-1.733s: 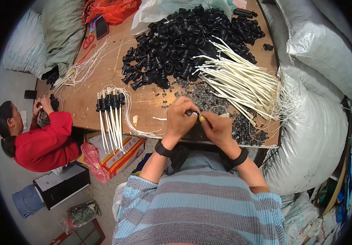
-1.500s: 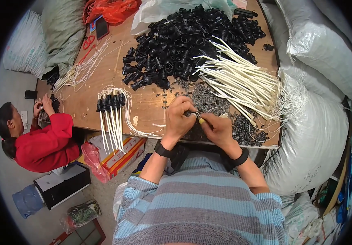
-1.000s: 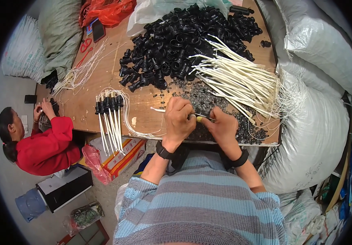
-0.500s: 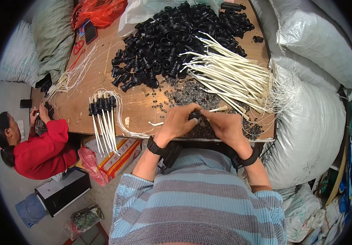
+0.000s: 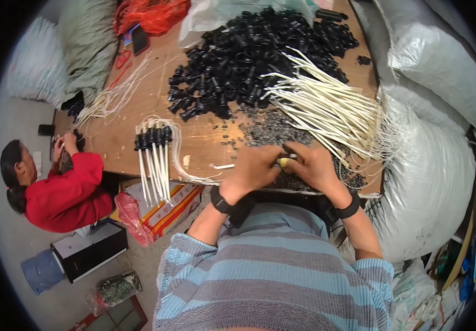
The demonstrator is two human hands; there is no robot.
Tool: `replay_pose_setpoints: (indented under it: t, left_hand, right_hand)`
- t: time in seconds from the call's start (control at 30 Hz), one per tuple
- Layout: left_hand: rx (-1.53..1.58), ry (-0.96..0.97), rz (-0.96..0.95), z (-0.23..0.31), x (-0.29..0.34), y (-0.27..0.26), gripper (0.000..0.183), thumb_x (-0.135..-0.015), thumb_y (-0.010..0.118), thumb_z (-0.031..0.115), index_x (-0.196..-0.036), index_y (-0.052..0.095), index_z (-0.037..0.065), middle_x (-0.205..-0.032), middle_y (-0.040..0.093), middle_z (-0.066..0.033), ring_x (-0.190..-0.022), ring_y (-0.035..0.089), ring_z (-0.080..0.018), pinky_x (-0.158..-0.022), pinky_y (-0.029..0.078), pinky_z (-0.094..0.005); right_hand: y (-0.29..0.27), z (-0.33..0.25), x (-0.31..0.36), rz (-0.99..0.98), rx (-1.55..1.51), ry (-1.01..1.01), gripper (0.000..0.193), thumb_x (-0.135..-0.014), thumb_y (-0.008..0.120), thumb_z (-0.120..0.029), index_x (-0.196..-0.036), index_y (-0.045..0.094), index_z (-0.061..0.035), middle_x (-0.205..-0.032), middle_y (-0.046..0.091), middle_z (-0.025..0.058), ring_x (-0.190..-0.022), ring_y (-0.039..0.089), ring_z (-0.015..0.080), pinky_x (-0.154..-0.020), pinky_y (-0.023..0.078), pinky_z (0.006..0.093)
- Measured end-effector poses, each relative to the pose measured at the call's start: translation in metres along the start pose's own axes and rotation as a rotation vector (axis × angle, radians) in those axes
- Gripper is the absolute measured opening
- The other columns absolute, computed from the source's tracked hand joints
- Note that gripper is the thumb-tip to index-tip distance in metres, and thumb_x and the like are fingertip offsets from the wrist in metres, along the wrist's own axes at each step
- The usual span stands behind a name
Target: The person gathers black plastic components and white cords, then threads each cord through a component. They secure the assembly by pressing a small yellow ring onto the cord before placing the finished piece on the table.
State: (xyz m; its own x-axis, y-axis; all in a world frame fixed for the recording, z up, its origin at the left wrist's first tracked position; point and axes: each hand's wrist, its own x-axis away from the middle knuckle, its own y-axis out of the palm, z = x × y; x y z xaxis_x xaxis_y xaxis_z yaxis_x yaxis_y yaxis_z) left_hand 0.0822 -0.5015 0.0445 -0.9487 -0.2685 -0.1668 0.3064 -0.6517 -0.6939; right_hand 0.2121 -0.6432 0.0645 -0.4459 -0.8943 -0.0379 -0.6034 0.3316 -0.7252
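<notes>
My left hand [image 5: 255,167] is closed on a white sleeved wire [image 5: 223,166], whose one end sticks out to the left beyond the palm. My right hand [image 5: 314,164] meets it, fingers curled and pinched together. Between the two sets of fingertips shows a small pale yellowish piece [image 5: 285,162]; the fingers hide most of it. Under and behind the hands lie many tiny dark clips [image 5: 274,128]. Right of them rests a big bundle of white sleeved wires [image 5: 332,107]. Several finished-looking wires with black sockets [image 5: 153,140] lie in a row at the left.
A large heap of black plastic sockets [image 5: 254,58] covers the far table. Thin white wires [image 5: 119,96], red scissors [image 5: 121,60] and a phone [image 5: 140,39] lie far left. A person in red [image 5: 67,190] works at the left edge. Stuffed white sacks [image 5: 428,176] stand right.
The view has shifted, so the scene sits farther right. My hands have turned in, and the pale wire end that poked out past the right fingers is now between both hands' fingertips.
</notes>
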Motion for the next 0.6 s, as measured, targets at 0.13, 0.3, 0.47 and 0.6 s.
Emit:
replay_pose_setpoints:
  t: [0.13, 0.3, 0.47, 0.6]
  left_hand:
    - [-0.106, 0.017, -0.005, 0.011, 0.005, -0.003, 0.029, -0.070, 0.067, 0.009, -0.099, 0.066, 0.010, -0.080, 0.066, -0.0116, -0.073, 0.064, -0.0318, -0.060, 0.049, -0.0410]
    - [-0.133, 0.064, 0.047, 0.003, 0.019, 0.003, 0.017, -0.069, 0.065, 0.010, -0.085, 0.063, 0.008, -0.070, 0.060, -0.0100, -0.065, 0.061, -0.0329, -0.056, 0.048, -0.0445]
    - [-0.155, 0.036, 0.269, -0.023, 0.030, -0.022, 0.026, -0.070, 0.065, 0.010, -0.096, 0.066, 0.009, -0.075, 0.062, -0.0091, -0.069, 0.061, -0.0292, -0.060, 0.045, -0.0407]
    - [-0.564, -0.212, 0.565, -0.070, 0.054, -0.063, 0.022, -0.071, 0.064, 0.012, -0.092, 0.064, 0.008, -0.088, 0.062, -0.0081, -0.090, 0.057, -0.0279, -0.081, 0.039, -0.0429]
  right_hand:
    - [-0.001, 0.000, -0.006, -0.141, -0.201, 0.085, 0.021, -0.077, 0.075, -0.026, -0.081, 0.070, -0.0062, -0.056, 0.056, 0.0117, -0.049, 0.054, 0.0279, -0.048, 0.040, 0.0374]
    - [0.022, -0.001, 0.006, -0.068, -0.153, 0.050, 0.021, -0.075, 0.077, -0.024, -0.078, 0.068, -0.0060, -0.054, 0.055, 0.0097, -0.046, 0.053, 0.0278, -0.045, 0.040, 0.0365]
    - [0.015, -0.029, -0.006, 0.253, -0.036, -0.192, 0.020, -0.079, 0.073, -0.014, -0.096, 0.066, -0.0052, -0.071, 0.064, 0.0125, -0.059, 0.063, 0.0277, -0.053, 0.048, 0.0350]
    - [-0.007, -0.010, -0.014, 0.436, 0.080, -0.141, 0.020, -0.081, 0.070, -0.006, -0.100, 0.066, -0.0024, -0.089, 0.067, 0.0142, -0.071, 0.065, 0.0274, -0.063, 0.052, 0.0335]
